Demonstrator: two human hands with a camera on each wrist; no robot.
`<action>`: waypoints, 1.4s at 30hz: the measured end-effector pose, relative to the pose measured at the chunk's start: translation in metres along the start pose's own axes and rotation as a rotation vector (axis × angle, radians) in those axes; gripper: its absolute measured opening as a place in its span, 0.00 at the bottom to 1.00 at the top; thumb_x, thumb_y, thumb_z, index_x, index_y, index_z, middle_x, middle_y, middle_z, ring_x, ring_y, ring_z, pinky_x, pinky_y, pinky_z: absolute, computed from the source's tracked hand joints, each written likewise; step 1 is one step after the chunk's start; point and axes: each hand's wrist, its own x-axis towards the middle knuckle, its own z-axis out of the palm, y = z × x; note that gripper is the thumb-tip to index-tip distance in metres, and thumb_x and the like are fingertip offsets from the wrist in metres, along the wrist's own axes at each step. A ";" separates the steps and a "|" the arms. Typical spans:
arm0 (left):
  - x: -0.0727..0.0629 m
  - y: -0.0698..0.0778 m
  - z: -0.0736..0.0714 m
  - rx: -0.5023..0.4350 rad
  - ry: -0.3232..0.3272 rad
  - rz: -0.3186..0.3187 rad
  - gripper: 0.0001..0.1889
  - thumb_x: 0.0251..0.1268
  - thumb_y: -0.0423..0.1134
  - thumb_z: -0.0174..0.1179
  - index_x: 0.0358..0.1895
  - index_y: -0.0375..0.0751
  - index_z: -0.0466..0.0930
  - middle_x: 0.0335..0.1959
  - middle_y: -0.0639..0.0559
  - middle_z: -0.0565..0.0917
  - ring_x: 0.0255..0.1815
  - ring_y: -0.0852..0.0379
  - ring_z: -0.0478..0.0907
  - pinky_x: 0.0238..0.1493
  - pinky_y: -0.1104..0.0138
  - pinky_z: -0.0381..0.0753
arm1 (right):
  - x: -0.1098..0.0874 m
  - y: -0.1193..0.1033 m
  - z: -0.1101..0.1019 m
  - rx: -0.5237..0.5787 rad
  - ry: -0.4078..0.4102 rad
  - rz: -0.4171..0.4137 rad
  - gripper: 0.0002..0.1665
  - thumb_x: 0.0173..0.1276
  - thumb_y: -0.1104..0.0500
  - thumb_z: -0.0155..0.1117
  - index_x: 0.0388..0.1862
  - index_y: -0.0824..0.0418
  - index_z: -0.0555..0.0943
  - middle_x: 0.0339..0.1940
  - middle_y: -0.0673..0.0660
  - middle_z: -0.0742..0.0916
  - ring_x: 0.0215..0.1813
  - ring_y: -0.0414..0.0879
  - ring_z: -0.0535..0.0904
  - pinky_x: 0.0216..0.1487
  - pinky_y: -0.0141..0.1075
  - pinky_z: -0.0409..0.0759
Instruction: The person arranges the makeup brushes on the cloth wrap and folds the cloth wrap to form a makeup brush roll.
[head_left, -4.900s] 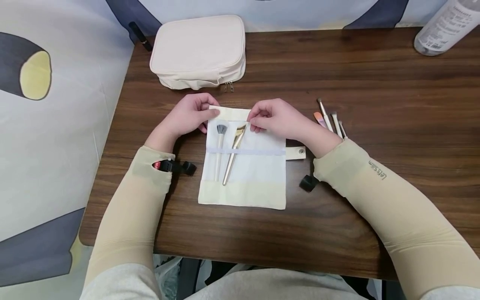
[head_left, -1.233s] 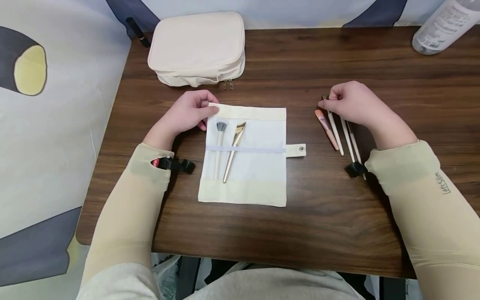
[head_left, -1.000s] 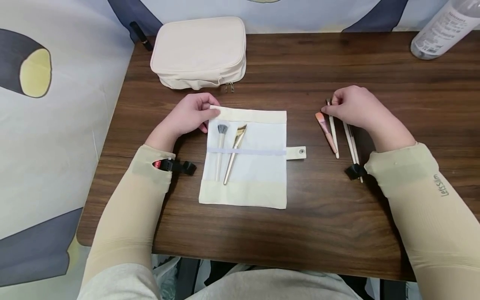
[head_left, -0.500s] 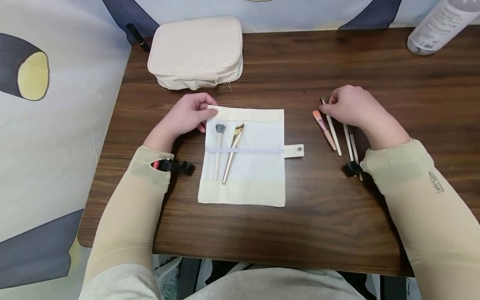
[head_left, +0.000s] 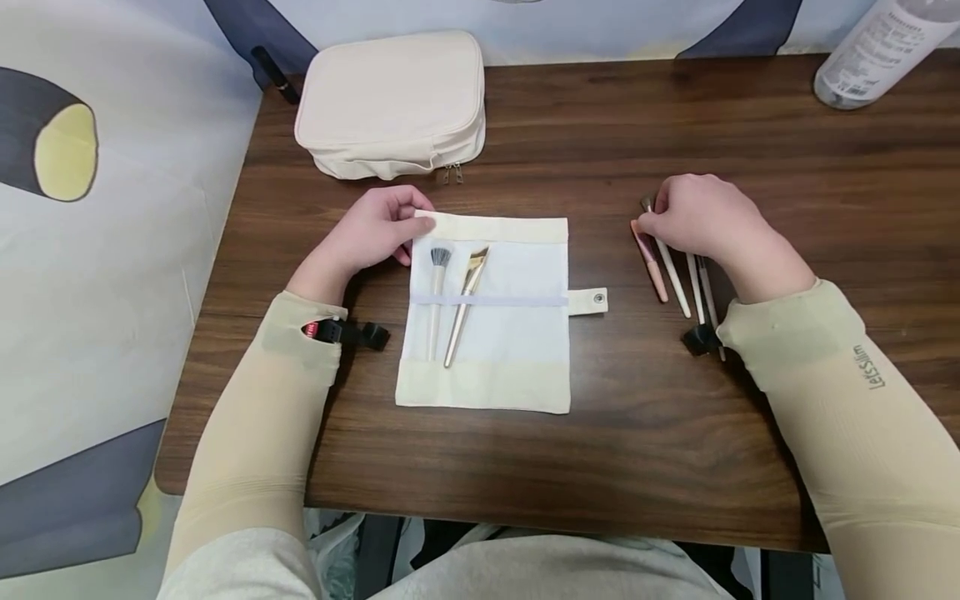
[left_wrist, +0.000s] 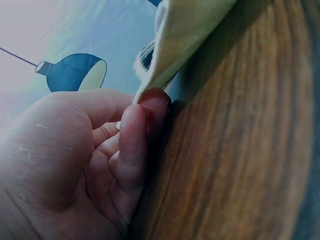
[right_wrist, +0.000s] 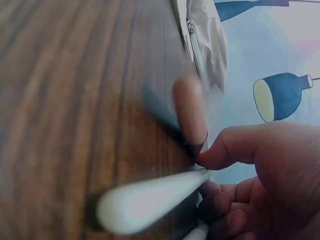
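Note:
My left hand (head_left: 381,229) pinches the top left corner of an open cream brush roll (head_left: 517,387); the left wrist view shows thumb and finger on the cloth edge (left_wrist: 172,45). Under the roll's elastic band lie a white-handled brush (head_left: 437,308) and a gold fan-shaped brush (head_left: 465,308). At the right, my right hand (head_left: 701,217) is over several loose makeup brushes, fingers curled. Its thumb touches the head end of the pink makeup brush (right_wrist: 190,112), whose handle tips up off the table. A white brush (right_wrist: 155,200) runs under the thumb, beside the fingertips. Palm and wrist hide parts of the others.
A cream zip case (head_left: 390,100) stands at the back left, with a black tube (head_left: 275,75) beside it. At the back right is a clear labelled bottle (head_left: 877,58). The roll's snap strap (head_left: 588,302) sticks out rightward. The wooden table (head_left: 637,467) ends in front of the body.
My right hand has gone from the roll to the loose brushes at the right. Lately the pink and white brushes have swung slightly under its fingers. My left hand stays on the corner.

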 end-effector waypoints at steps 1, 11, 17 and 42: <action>0.000 0.000 0.000 -0.003 -0.007 -0.003 0.07 0.76 0.37 0.60 0.47 0.36 0.80 0.29 0.52 0.86 0.23 0.59 0.81 0.22 0.65 0.86 | 0.000 0.000 0.000 -0.004 -0.010 0.001 0.23 0.70 0.41 0.59 0.34 0.61 0.79 0.26 0.54 0.81 0.31 0.53 0.75 0.28 0.42 0.69; 0.000 0.001 -0.001 -0.002 0.006 -0.002 0.07 0.75 0.36 0.60 0.47 0.35 0.80 0.29 0.52 0.86 0.23 0.59 0.81 0.22 0.65 0.86 | 0.002 0.001 -0.001 0.079 0.007 -0.034 0.17 0.67 0.48 0.54 0.34 0.61 0.77 0.24 0.54 0.78 0.28 0.51 0.72 0.28 0.41 0.67; 0.000 0.000 -0.001 0.003 0.005 -0.010 0.07 0.75 0.37 0.60 0.47 0.36 0.80 0.29 0.51 0.86 0.23 0.58 0.81 0.22 0.64 0.86 | 0.005 0.003 0.001 0.156 0.048 -0.054 0.16 0.71 0.52 0.48 0.34 0.63 0.74 0.26 0.56 0.77 0.28 0.52 0.71 0.29 0.42 0.66; 0.002 0.000 -0.001 0.000 -0.004 0.000 0.07 0.75 0.37 0.60 0.47 0.37 0.80 0.30 0.52 0.86 0.24 0.59 0.81 0.22 0.65 0.86 | 0.004 0.000 0.004 0.434 0.079 -0.094 0.13 0.74 0.56 0.49 0.42 0.64 0.75 0.22 0.50 0.80 0.23 0.43 0.71 0.24 0.36 0.70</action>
